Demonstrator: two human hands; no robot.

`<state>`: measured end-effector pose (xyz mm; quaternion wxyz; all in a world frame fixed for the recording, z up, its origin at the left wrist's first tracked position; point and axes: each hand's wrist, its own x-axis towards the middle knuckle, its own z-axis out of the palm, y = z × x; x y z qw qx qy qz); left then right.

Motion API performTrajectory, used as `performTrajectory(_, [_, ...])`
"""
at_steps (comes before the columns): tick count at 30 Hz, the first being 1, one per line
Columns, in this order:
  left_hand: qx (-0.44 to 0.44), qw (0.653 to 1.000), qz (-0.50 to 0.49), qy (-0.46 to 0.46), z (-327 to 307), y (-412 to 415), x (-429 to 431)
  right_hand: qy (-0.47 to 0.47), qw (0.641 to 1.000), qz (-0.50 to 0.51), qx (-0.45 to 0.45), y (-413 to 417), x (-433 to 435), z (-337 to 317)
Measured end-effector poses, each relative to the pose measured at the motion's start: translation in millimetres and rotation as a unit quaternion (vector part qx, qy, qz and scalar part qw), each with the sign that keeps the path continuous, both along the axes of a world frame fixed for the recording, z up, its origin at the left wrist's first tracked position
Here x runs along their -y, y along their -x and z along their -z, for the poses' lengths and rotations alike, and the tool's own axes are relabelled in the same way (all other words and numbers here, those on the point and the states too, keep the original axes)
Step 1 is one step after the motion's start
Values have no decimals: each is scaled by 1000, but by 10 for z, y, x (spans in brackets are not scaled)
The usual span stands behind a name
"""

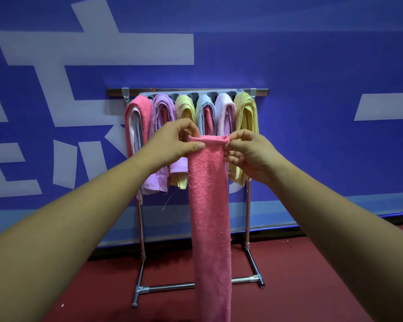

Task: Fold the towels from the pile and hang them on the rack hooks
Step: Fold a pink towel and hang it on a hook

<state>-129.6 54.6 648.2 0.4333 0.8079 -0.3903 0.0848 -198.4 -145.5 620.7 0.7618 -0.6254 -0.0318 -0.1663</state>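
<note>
A long pink towel (pixel 208 205), folded into a narrow strip, hangs straight down in front of me. My left hand (pixel 172 141) pinches its top left corner and my right hand (pixel 249 154) pinches its top right corner. Behind it stands a metal rack (pixel 189 91) with several folded towels on its hooks: pink (pixel 137 115), purple (pixel 162 112), yellow (pixel 184 108), blue (pixel 205 110), pale pink (pixel 225 112) and yellow (pixel 247 112). The held strip hides the lower parts of the middle towels.
The rack stands on chrome legs (pixel 248 217) with a floor crossbar (pixel 170 287) on a dark red floor (pixel 312 275). A blue wall (pixel 312 112) with white markings rises right behind it.
</note>
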Motion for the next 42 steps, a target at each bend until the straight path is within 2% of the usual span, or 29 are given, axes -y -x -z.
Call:
performTrajectory(6, [19, 999, -27, -14, 11, 72, 96, 37, 999, -37, 4, -6, 39, 17])
performTrajectory(8, [17, 999, -29, -11, 17, 71, 113, 145, 989, -12, 10, -7, 68, 31])
performTrajectory(10, [12, 1000, -27, -10, 36, 52, 106, 268, 963, 35, 26, -6, 99, 28])
performTrajectory(11, [7, 1000, -22, -5, 53, 29, 103, 291, 955, 50, 31, -8, 112, 22])
performTrajectory(15, [-46, 997, 9, 66, 150, -30, 100, 246, 968, 50, 33, -16, 124, -13])
performTrajectory(19, [-156, 973, 94, 141, 378, -29, 101, 127, 991, -2, 43, 4, 58, -65])
performTrajectory(22, [-237, 958, 106, 125, 771, -40, 161, 73, 996, -18, 42, 14, 10, -126])
performTrajectory(27, [-298, 948, 87, 72, 1521, -56, 217, -2, 999, -13, 38, -23, -3, -191])
performTrajectory(32, [-353, 930, 82, 61, 2045, -7, 287, 11, 998, 52, 14, -82, 56, -146])
performTrajectory(34, [-359, 927, 72, 80, 2083, -48, 253, 65, 988, 143, 8, -120, 158, -98])
performTrajectory(37, [-374, 913, 86, 138, 1949, -155, 147, 117, 953, 280, -23, -186, 386, 57])
performTrajectory(40, [-414, 875, 124, 217, 1603, -245, 54, 152, 924, 329, -118, -272, 593, 340])
performTrajectory(42, [-423, 867, 134, 225, 1320, -266, 27, 165, 912, 308, -217, -286, 594, 532])
